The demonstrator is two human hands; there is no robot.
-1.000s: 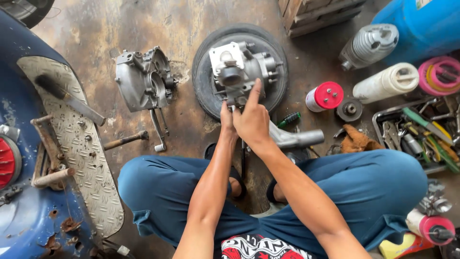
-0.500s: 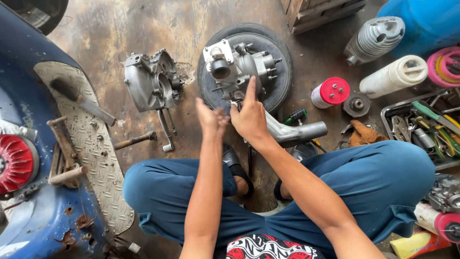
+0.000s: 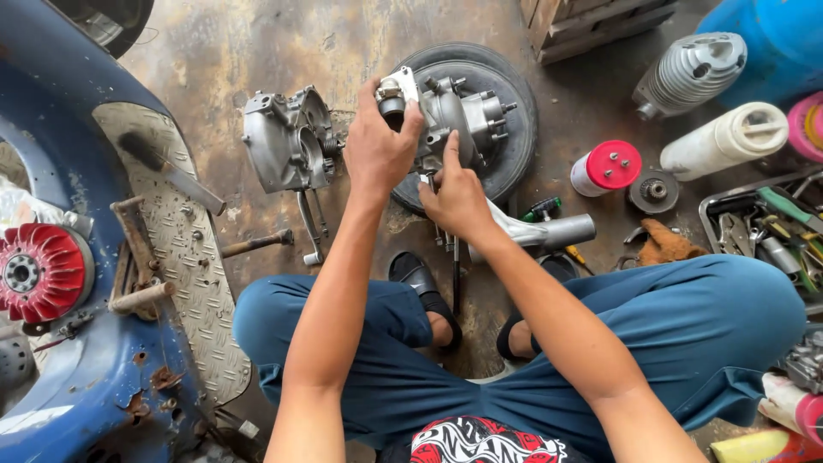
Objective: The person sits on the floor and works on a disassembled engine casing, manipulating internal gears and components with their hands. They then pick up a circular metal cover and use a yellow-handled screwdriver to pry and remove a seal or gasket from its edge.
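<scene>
Here the engine casing (image 3: 459, 116) rests on a small tyre (image 3: 514, 146) on the stained concrete floor (image 3: 257, 51). The left hand (image 3: 377, 150) grasps its upper left end; the right hand (image 3: 454, 193) presses fingers against its lower edge. A second casing half (image 3: 283, 141) lies just left.

A grey metal engine assembly (image 3: 454, 116) was seen resting on a small black tyre (image 3: 514, 150) laid flat on the stained concrete floor (image 3: 257, 43). Its upper left end was gripped by the left hand (image 3: 377, 150), while the right hand (image 3: 454, 197) was pressed against its lower edge, forefinger pointing up. A separate engine casing half (image 3: 287, 141) was placed just to the left. A blue scooter body (image 3: 77, 257) with a red cooling fan (image 3: 39, 270) was seen at far left. A red-capped can (image 3: 607, 167), a finned cylinder (image 3: 690, 73) and a tool tray (image 3: 767, 227) were laid at right.
</scene>
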